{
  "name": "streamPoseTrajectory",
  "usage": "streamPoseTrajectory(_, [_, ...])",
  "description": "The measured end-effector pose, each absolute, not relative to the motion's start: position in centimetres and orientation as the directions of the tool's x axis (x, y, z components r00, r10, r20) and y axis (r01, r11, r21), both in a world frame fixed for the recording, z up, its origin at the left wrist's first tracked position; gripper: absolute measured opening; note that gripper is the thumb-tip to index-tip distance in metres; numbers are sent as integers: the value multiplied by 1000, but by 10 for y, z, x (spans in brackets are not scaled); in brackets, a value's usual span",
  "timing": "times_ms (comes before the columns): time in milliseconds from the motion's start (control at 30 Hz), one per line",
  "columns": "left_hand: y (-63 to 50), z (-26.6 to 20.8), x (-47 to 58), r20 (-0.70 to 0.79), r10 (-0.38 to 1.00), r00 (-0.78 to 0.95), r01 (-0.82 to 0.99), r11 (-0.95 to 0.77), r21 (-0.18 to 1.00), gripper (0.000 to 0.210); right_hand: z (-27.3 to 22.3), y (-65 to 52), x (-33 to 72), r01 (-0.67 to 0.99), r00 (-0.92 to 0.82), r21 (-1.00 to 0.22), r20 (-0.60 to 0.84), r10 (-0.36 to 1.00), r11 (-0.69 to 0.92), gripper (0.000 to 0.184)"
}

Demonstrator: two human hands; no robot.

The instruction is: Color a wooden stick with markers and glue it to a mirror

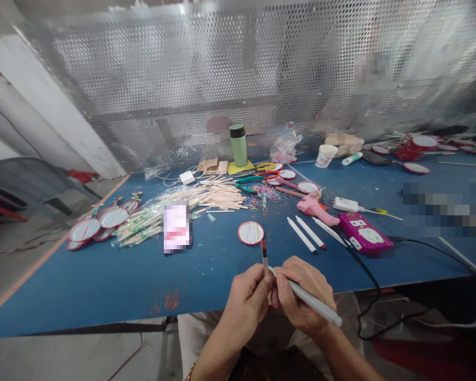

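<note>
Close to the table's front edge, my left hand [248, 297] pinches a thin wooden stick [265, 258] upright; its top end is coloured dark red with a black band below. My right hand [306, 296] is closed around a white marker pen [319, 307], its tip pointing left at the stick, just under the black band. Whether tip and wood touch, I cannot tell. Just beyond the stick lies a round white disc [251, 233] with a red rim and thin lines across it. More white markers [302, 235] lie to the right.
A blurred phone-like rectangle [176, 226], loose wooden sticks [224, 196] and stacked red-rimmed discs [85, 229] are on the left. Farther back stand a green tumbler [238, 148] and a paper cup [326, 156]. A pink glue gun [317, 209] and a magenta box [364, 234] with a black cable lie right.
</note>
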State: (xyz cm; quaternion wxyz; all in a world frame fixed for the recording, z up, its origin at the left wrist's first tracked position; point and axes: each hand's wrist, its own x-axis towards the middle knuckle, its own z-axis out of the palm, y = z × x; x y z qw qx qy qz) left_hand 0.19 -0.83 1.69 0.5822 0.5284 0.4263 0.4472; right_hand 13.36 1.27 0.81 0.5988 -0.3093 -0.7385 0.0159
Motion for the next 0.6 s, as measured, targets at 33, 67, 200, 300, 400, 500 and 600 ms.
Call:
streamPoseTrajectory(33, [-8,17,2,-22,972,234,-67,38,997,44,9,13,133,434,-99,-391,875,474,812,18])
streamPoseTrajectory(67, [-9,17,2,-21,972,233,-65,37,997,44,9,13,133,433,-102,-389,875,473,813,18])
streamPoseTrajectory(200, [-9,16,1,-47,968,246,-66,65,996,43,7,13,134,439,-76,-405,872,483,802,18])
streamPoseTrajectory(300, [-9,16,0,-46,967,250,-59,63,996,43,6,12,135,433,-54,-427,867,496,794,18])
streamPoseTrajectory(400, [-9,15,0,-34,968,247,-58,50,997,43,6,12,135,438,-67,-431,860,506,789,18])
streamPoseTrajectory(500, [-9,14,1,-24,969,244,-56,39,998,44,6,12,135,437,-80,-425,860,505,793,17])
streamPoseTrajectory(600, [-9,14,1,-14,971,239,-48,26,999,43,7,12,135,435,-86,-415,865,495,799,17])
